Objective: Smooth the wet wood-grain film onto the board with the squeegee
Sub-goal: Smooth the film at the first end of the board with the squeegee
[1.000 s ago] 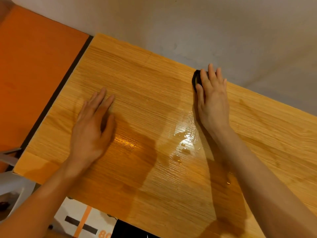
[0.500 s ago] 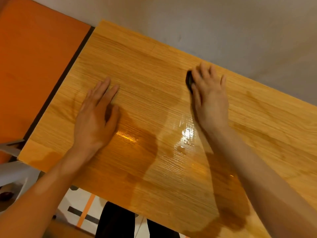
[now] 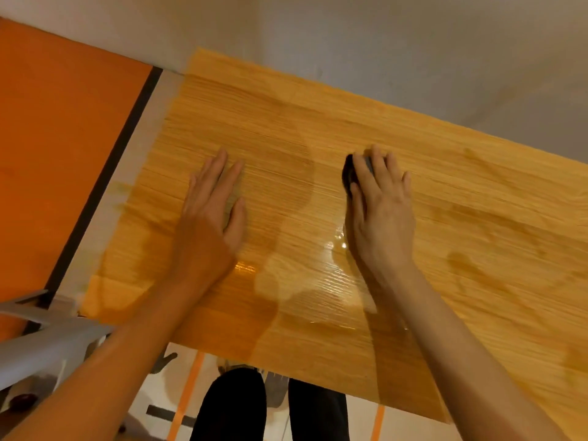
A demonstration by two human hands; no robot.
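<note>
At the far left lies a flat orange panel (image 3: 63, 138) with a dark strip along its edge; beside it a pale bare margin of the board (image 3: 136, 173) shows where the wood-grain film (image 3: 286, 128) stops short. That exposed margin is the first risk: if the sheet slides on its wet layer, the misalignment at this edge could grow.

The left hand (image 3: 206, 224) rests flat on the film, fingers straight and close together, its grip wide and holding nothing. It seems to act as an anchor. Should it lift or skid on the slick surface, the film may creep under the stroke.

Between the hands the film looks glossy, finely ribbed with straight grain lines, and a bright wet patch (image 3: 334, 249) glints near the right wrist. Darker blotches further right suggest water trapped beneath. Pushed the wrong way, that water could be sealed in as bubbles or creases rather than driven to an edge.

The right hand (image 3: 378, 211) presses down on the squeegee (image 3: 348, 175), a small dark, rounded tool mostly hidden under the fingers; they lie nearly straight over it, so this is pressing rather than a curled hold. The tool sits on the film around the middle of the sheet, well short of the far edge. Wet fingers could slip off it, and a tilted corner might score or tear the thin film.
</note>
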